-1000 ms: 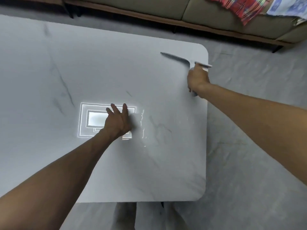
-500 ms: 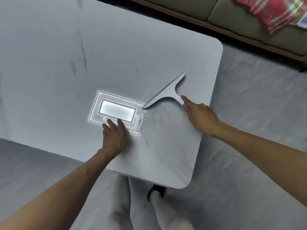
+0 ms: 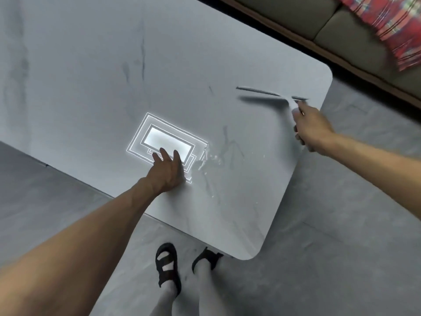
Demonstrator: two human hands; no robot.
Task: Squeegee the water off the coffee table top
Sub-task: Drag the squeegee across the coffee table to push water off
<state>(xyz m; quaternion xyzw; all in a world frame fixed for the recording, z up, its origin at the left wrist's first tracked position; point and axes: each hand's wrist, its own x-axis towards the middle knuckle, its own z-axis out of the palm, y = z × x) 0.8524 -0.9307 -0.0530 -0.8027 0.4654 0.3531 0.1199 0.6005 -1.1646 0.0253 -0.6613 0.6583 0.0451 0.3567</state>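
Observation:
The coffee table top is pale grey marble with rounded corners. A grey squeegee hangs above its far right part, blade roughly level, a shadow beneath it. My right hand grips the squeegee's handle near the table's right edge. My left hand rests flat on the table near the front edge, fingers spread. A streak of water glistens just right of that hand, with small drops trailing toward the front.
A bright reflection of a ceiling light lies under my left fingers. A sofa with a red plaid cloth stands beyond the table's far right. My feet in black sandals stand on the grey floor by the near corner.
The squeegee has been lifted off the wet spot and swung back toward the far right of the table. My left hand has stayed pressed on the top; the view shifted.

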